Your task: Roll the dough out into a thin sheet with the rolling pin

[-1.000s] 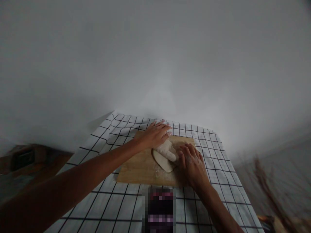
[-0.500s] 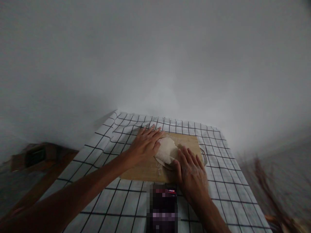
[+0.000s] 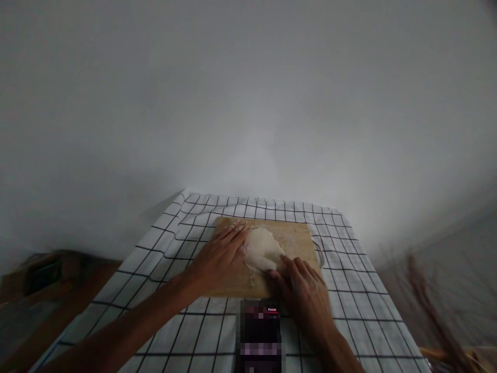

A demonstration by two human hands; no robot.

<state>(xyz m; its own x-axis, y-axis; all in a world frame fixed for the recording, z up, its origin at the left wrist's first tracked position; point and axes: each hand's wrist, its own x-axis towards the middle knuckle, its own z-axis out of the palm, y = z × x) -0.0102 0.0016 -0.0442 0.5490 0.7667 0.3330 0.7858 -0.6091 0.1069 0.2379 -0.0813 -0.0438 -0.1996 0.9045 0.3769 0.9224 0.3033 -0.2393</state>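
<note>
A pale, flattened piece of dough [image 3: 263, 248] lies on a wooden cutting board [image 3: 293, 232], its lower edge slightly uneven. My left hand [image 3: 223, 254] rests flat on the board at the dough's left side, fingers stretched out and dusted with flour, the thumb side touching the dough. At the lower right edge of the dough, my right hand [image 3: 305, 285] has its fingers curled, with thumb and index finger pinching that edge. Traces of flour show on the board around the dough.
A black-and-white checked cloth [image 3: 357, 300] covers the table under the board. A phone [image 3: 259, 331], partly pixelated, lies in front of the board. A loop handle [image 3: 319, 253] sticks out at the board's right. Behind stands a grey wall [image 3: 248, 103]; dry branches [image 3: 430, 305] are at right.
My right hand has gone from lying spread at the dough's right side to pinching its lower right edge. My left hand has slid a little to the left and nearer. The view has tilted slightly.
</note>
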